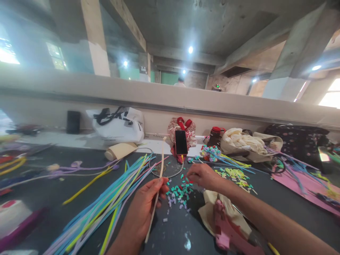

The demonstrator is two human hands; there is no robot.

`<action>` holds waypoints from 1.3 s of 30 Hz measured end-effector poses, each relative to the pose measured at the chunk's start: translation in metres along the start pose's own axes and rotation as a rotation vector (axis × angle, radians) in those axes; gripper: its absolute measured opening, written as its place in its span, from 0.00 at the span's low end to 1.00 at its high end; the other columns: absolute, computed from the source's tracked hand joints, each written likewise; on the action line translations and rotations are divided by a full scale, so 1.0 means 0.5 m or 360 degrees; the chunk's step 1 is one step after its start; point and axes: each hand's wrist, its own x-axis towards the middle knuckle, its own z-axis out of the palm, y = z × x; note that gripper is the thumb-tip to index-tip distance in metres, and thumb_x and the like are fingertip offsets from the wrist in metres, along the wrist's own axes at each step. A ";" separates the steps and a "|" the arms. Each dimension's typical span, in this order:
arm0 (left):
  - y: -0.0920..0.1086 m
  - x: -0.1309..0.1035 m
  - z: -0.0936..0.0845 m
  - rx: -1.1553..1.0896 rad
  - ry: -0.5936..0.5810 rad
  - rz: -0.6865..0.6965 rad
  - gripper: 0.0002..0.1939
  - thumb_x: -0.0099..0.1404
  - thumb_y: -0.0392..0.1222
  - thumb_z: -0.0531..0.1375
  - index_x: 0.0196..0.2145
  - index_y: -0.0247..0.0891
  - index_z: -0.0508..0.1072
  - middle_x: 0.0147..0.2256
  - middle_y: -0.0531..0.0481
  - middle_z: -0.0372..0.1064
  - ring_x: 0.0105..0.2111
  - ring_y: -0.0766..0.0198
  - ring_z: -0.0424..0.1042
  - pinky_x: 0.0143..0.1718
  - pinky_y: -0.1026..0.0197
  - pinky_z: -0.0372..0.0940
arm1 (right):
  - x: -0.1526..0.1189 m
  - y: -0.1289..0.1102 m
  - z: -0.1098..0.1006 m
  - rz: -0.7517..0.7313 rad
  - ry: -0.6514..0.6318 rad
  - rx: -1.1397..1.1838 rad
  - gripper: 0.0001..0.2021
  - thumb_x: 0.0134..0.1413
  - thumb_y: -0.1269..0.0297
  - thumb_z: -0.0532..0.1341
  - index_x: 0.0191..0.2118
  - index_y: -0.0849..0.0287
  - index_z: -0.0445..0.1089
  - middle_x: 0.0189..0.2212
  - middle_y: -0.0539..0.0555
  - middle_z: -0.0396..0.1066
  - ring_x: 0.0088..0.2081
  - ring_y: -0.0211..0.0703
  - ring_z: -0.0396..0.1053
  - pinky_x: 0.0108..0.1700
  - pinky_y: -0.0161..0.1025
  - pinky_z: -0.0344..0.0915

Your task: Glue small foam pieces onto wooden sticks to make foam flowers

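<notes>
- Head view: the left grip (147, 200) is closed around a thin, tilted cream stem (163, 159) over the dark surface (172, 241).
- The right grip (203, 176), fingers bent, is beside scattered teal and lilac pieces (182, 191); cannot tell if it holds any.

1. A craft workshop, by its look: a dark worktable (174, 235) with a phone (181, 142) propped towards its back.
2. Left of the phone and nearer, a bundle of fuzzy coloured stems (106, 203).
3. Nearer than the phone, scattered small pieces (181, 192) and a pink glue gun (222, 226).
4. Above and beyond the phone, raw concrete beams (126, 24), bright lamps (190, 49).
</notes>
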 end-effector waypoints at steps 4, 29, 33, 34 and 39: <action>-0.002 -0.001 0.000 0.0014 -0.0002 -0.0012 0.11 0.46 0.43 0.63 0.27 0.34 0.74 0.20 0.53 0.67 0.18 0.74 0.62 0.15 0.73 0.52 | -0.020 -0.008 0.020 -0.0031 -0.0070 -0.0055 0.11 0.50 0.73 0.53 0.32 0.59 0.72 0.31 0.51 0.72 0.33 0.37 0.67 0.34 0.30 0.58; -0.010 0.002 -0.005 0.0053 -0.0057 0.0005 0.12 0.50 0.46 0.61 0.27 0.34 0.72 0.20 0.54 0.67 0.19 0.74 0.61 0.17 0.72 0.52 | 0.029 -0.063 0.048 0.0018 -0.0076 -0.0204 0.11 0.43 0.70 0.56 0.36 0.57 0.71 0.34 0.55 0.70 0.31 0.43 0.68 0.28 0.33 0.59; -0.011 0.005 -0.005 0.0064 -0.0049 -0.0011 0.12 0.49 0.46 0.61 0.28 0.34 0.72 0.20 0.55 0.67 0.19 0.74 0.60 0.17 0.72 0.52 | 0.038 -0.062 -0.009 0.0041 0.0294 0.0009 0.11 0.49 0.71 0.53 0.39 0.59 0.68 0.37 0.55 0.66 0.36 0.40 0.66 0.36 0.34 0.59; -0.012 0.005 -0.005 0.0072 -0.0052 -0.0007 0.12 0.49 0.46 0.61 0.28 0.34 0.72 0.20 0.54 0.67 0.19 0.74 0.60 0.17 0.73 0.52 | 0.038 -0.067 -0.017 0.0040 0.0370 0.0075 0.10 0.51 0.71 0.53 0.39 0.60 0.68 0.37 0.55 0.66 0.36 0.39 0.66 0.37 0.34 0.59; -0.011 0.003 -0.002 0.0064 -0.0075 -0.0002 0.13 0.48 0.47 0.62 0.28 0.34 0.73 0.20 0.54 0.67 0.18 0.74 0.60 0.17 0.73 0.52 | 0.045 -0.082 -0.023 -0.0006 0.0477 0.0425 0.06 0.45 0.74 0.57 0.29 0.60 0.71 0.27 0.51 0.68 0.31 0.37 0.66 0.33 0.32 0.59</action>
